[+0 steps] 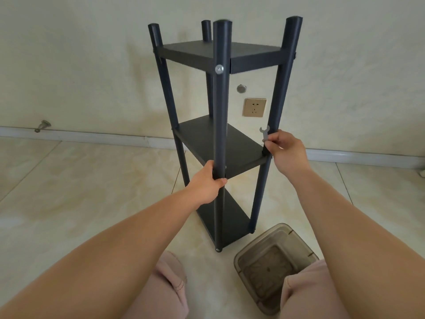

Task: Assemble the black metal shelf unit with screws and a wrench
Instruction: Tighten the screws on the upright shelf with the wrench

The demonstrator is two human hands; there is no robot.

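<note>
A person steadies an upright black three-tier shelf unit [220,143] on a tiled floor [69,192] while holding a small wrench.

The left hand [208,184] grips the near front post at middle-shelf height. The right hand [286,149] pinches the flat wrench [264,134] upright, touching the right front post just above the middle-shelf joint. A brown plastic tub [271,265] sits near the unit's base; a wall socket [254,107] shows behind.
</note>
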